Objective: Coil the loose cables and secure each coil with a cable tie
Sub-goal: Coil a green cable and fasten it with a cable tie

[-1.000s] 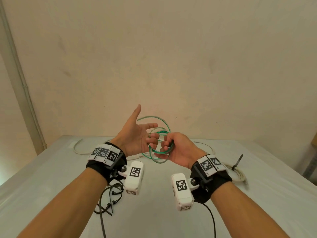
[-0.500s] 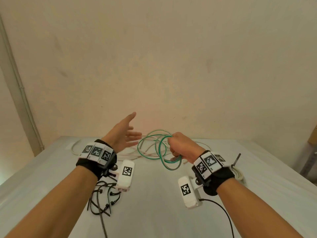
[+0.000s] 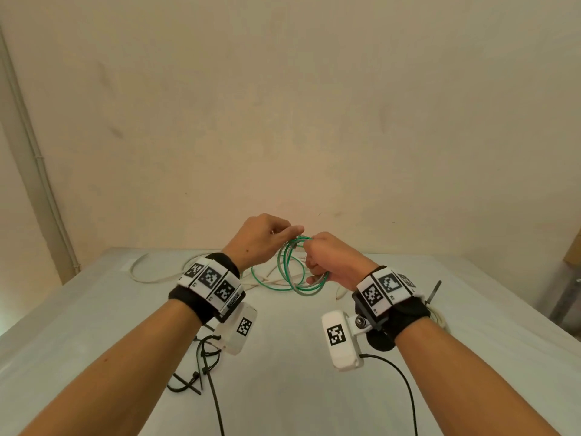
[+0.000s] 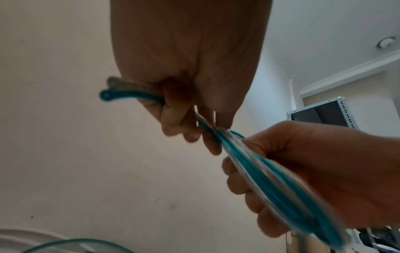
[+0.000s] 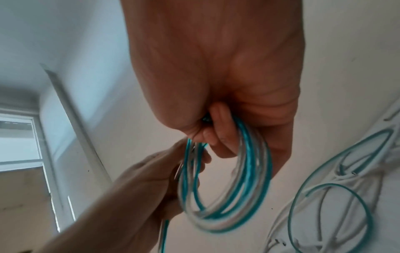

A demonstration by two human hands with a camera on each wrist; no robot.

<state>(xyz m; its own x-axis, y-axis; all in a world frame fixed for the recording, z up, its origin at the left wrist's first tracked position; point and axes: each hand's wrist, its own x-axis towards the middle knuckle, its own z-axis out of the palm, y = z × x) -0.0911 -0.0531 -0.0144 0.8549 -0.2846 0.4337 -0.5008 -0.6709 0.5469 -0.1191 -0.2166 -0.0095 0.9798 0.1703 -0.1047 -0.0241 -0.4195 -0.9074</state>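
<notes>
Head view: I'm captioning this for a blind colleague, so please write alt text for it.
Two hands, the left hand and right hand, hold a green cable coil in the air above a white table. Loose white cable lies behind them, with black cable ties near the left forearm.

No readable text, brand or number anywhere. Only markings are black-and-white square fiducial patterns — three on the left wristband [image 3: 210, 277], about three on the right wristband [image 3: 385, 287], one each on the left wrist camera [image 3: 244, 326] and the right wrist camera [image 3: 335, 334]. Tiny characters sit under the wristband tags — too small to read. Both wrist views show no lettering on the green-and-clear cable [image 5: 227, 196] or the walls.
</notes>
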